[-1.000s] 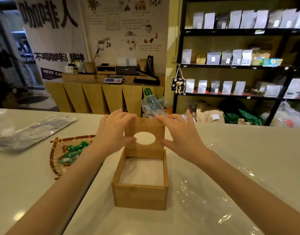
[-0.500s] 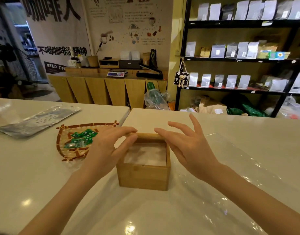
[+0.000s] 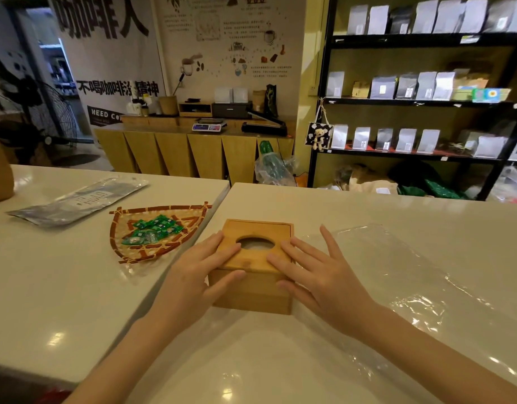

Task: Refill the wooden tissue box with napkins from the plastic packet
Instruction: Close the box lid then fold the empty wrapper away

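Note:
The wooden tissue box (image 3: 252,297) stands on the white counter with its lid (image 3: 258,228) lying flat on top. White napkins (image 3: 255,245) show through the lid's oval hole. My left hand (image 3: 198,277) rests on the lid's left side, fingers on top and thumb against the front face. My right hand (image 3: 320,277) mirrors it on the right side. The clear plastic packet (image 3: 397,275) lies flattened on the counter to the right of the box and under my right forearm.
A woven tray (image 3: 126,252) with green wrapped sweets sits to the left, past a seam between two counters. A silver foil pouch (image 3: 76,201) lies further left. Shelves of pouches stand behind the counter's far edge.
The lid stood upright at the back of the open box one second ago. It now lies flat over the napkins, and both hands have come down onto it.

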Action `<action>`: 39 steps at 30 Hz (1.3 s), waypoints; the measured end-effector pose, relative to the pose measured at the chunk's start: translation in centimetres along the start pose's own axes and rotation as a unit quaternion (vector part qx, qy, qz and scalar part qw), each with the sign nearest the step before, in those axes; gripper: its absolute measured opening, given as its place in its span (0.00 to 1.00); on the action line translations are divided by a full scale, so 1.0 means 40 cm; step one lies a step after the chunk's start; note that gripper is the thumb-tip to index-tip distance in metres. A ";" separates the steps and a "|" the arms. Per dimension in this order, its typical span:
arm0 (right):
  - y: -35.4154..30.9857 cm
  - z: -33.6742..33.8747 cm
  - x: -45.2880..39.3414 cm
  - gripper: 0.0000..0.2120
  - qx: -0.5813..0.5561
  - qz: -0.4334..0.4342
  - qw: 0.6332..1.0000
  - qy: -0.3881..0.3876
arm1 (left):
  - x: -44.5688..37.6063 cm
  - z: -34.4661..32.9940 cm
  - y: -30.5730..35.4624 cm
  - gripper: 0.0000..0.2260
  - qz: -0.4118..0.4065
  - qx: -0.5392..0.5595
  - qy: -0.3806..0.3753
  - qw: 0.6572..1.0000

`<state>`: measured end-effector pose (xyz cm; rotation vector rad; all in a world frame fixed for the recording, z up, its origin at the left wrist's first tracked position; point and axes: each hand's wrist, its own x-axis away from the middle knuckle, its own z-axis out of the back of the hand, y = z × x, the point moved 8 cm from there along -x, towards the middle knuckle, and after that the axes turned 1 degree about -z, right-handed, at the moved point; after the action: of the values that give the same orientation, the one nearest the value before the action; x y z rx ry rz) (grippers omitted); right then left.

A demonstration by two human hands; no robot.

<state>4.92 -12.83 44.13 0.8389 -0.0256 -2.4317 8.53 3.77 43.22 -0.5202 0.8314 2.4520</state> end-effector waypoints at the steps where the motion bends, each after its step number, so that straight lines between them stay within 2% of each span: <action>1: -0.003 -0.001 0.002 0.21 0.000 0.000 1.000 0.000 | 0.002 -0.004 -0.002 0.31 0.005 0.009 -0.006 1.000; 9: -0.016 0.001 -0.002 0.20 -0.005 -0.008 1.000 0.010 | -0.007 0.001 -0.001 0.28 0.011 0.057 -0.008 0.998; 13: -0.014 -0.018 -0.009 0.21 -0.025 -0.033 0.998 -0.048 | -0.010 0.007 -0.011 0.22 -0.004 0.046 -0.015 0.999; 16: 0.003 -0.004 -0.003 0.27 -0.095 -0.062 0.990 -0.084 | -0.005 0.019 0.022 0.28 -0.002 -0.006 0.024 1.000; 17: 0.021 0.014 0.005 0.31 -0.139 -0.087 0.983 -0.080 | -0.003 0.027 0.053 0.29 -0.031 -0.035 0.056 0.997; 19: 0.087 0.041 0.038 0.35 -0.193 -0.161 0.965 -0.077 | 0.000 0.039 0.150 0.23 -0.111 -0.061 0.115 0.985; 21: 0.179 0.077 0.083 0.31 -0.185 -0.227 0.955 -0.049 | 0.008 0.015 0.250 0.17 -0.177 -0.022 0.127 0.976; 23: 0.280 0.096 0.143 0.21 -0.141 -0.290 0.945 -0.051 | 0.010 -0.047 0.324 0.15 -0.202 0.038 0.086 0.975; 24: 0.328 0.102 0.178 0.18 -0.111 -0.319 0.939 -0.060 | 0.008 -0.088 0.354 0.17 -0.187 0.064 0.042 0.979; 26: 0.407 0.103 0.254 0.18 -0.055 -0.382 0.918 -0.096 | 0.006 -0.189 0.386 0.24 -0.114 0.074 -0.084 0.987; 28: 0.458 0.090 0.326 0.21 -0.025 -0.445 0.883 -0.147 | 0.016 -0.297 0.365 0.30 -0.010 -0.021 -0.226 0.974; 29: 0.471 0.080 0.354 0.23 -0.014 -0.469 0.866 -0.171 | 0.021 -0.330 0.351 0.32 0.029 -0.076 -0.267 0.960; 31: 0.483 0.056 0.396 0.26 -0.002 -0.503 0.839 -0.206 | 0.026 -0.364 0.329 0.35 0.072 -0.155 -0.298 0.939; 33: 0.486 0.033 0.426 0.27 -0.009 -0.527 0.820 -0.224 | 0.032 -0.387 0.315 0.34 0.092 -0.184 -0.309 0.928; 36: 0.487 0.016 0.445 0.25 -0.007 -0.537 0.811 -0.234 | 0.030 -0.400 0.307 0.33 0.088 -0.203 -0.298 0.929; 39: 0.497 0.016 0.454 0.24 -0.039 -0.557 0.805 -0.203 | 0.014 -0.408 0.296 0.31 0.081 -0.197 -0.290 0.933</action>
<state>2.84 -39.02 38.26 0.2361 0.5559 -3.6357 4.55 -14.74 36.23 0.1622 0.1426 2.7112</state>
